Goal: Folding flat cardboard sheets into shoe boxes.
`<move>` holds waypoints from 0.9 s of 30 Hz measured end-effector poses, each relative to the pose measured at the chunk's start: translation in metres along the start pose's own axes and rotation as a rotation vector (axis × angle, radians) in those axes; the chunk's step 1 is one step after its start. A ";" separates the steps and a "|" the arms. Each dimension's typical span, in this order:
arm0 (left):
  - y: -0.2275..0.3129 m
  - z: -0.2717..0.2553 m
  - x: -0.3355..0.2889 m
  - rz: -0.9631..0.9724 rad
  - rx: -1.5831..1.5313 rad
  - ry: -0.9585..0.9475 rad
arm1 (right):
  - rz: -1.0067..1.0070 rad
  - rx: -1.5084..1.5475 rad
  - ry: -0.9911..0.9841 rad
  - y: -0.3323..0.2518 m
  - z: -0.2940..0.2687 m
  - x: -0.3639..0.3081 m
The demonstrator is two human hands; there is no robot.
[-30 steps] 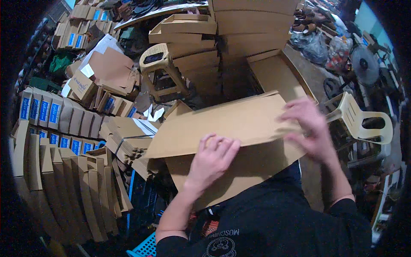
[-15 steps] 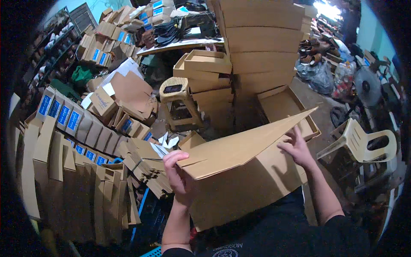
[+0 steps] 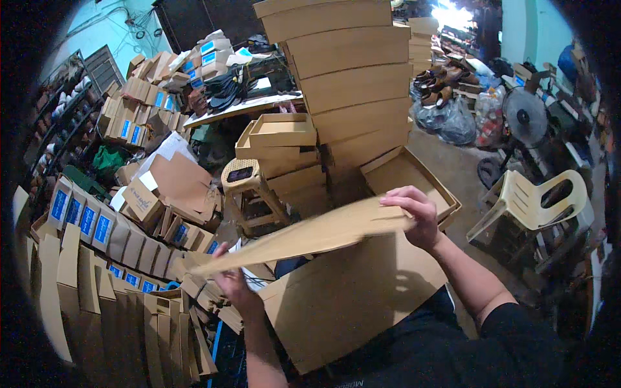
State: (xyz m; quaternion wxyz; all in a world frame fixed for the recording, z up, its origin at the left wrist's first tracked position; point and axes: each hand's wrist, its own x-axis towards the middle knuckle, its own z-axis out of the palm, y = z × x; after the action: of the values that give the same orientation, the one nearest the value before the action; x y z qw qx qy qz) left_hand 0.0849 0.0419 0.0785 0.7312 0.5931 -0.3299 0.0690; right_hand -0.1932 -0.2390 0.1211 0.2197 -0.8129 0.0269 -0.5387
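Note:
A brown cardboard sheet (image 3: 310,234), blurred along its left part, is held up tilted in front of me. My right hand (image 3: 417,213) grips its right end, fingers bent over the upper edge. Near the left end, my left hand (image 3: 234,284) is closed around the lower edge, with a fingertip showing above; motion softens its outline. Below, a second flat cardboard sheet (image 3: 349,304) lies across my lap, with the shadow of a hand on it.
An open cardboard box tray (image 3: 446,194) lies beyond my right hand, beside a tall stack of box trays (image 3: 356,84). A plastic stool (image 3: 249,194) holds a phone (image 3: 240,173). Upright folded cardboard (image 3: 129,310) crowds the left; a plastic chair (image 3: 537,200) and a fan (image 3: 525,116) stand right.
The upper sheet has come away from the lower one and swung left. My left hand has moved left and down, my right hand to its right end. The view has shifted too.

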 end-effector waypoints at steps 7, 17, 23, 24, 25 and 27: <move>0.040 -0.047 0.017 0.461 -0.282 0.432 | -0.400 -0.231 -0.144 -0.033 0.000 0.025; 0.079 0.058 -0.052 0.404 0.692 -1.033 | -0.217 -0.224 -0.654 -0.057 0.051 -0.052; 0.037 0.051 -0.065 0.489 0.698 -1.042 | -0.031 -0.155 -0.694 -0.057 0.038 -0.079; 0.035 0.053 -0.064 0.529 0.663 -0.993 | -0.082 -0.189 -0.643 -0.046 0.033 -0.076; 0.035 0.052 -0.061 0.524 0.660 -0.994 | -0.135 -0.222 -0.591 -0.037 0.027 -0.072; 0.039 0.049 -0.054 0.480 0.616 -0.969 | -0.114 -0.237 -0.606 -0.025 0.011 -0.065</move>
State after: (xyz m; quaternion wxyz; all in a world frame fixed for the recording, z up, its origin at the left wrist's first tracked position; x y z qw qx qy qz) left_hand 0.0045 0.0244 0.0838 0.2575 0.6500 -0.7135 0.0465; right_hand -0.2154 -0.1946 0.0709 0.0910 -0.9564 -0.0226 -0.2767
